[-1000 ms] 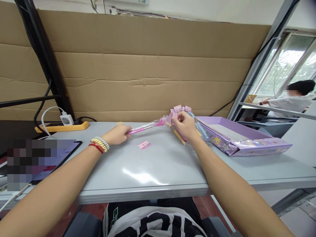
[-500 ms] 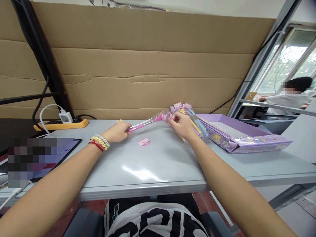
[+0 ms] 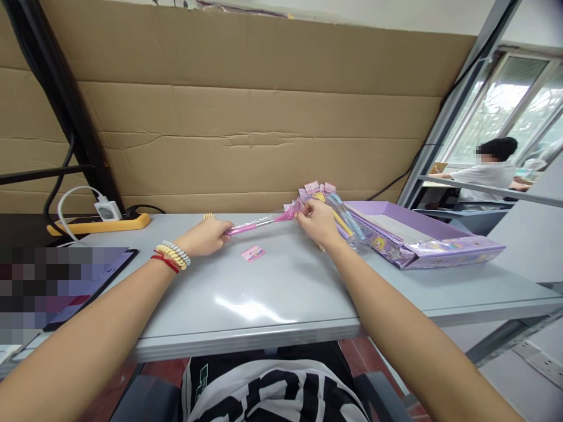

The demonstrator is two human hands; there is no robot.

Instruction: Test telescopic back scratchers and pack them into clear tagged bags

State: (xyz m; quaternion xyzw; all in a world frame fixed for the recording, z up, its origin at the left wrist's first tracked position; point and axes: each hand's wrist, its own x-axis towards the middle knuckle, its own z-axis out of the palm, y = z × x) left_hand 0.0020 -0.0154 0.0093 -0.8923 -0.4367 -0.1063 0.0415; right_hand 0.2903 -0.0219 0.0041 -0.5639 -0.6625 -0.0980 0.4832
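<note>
Cardboard panel [image 3: 250, 117] behind grey table [image 3: 246, 293]. Purple box [image 3: 400, 234], open, on table's right part. Tablet [image 3: 92, 281] at left edge; yellow power strip [image 3: 132, 223] behind it. Yellow and blue packaged items [image 3: 347, 220] beside box, pink tags at far ends. Pink wand-like item [image 3: 255, 226] between hands: left hand [image 3: 211, 235] grasping one end, right hand [image 3: 314, 220] pinching other. Small pink card [image 3: 253, 253] flat on table, nearer than pink item.

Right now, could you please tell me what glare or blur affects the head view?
Head view: glare streaks the desk near its front edge; the window is partly blown out; fine print on the pink card is unreadable; pixelation covers part of the screen.
</note>
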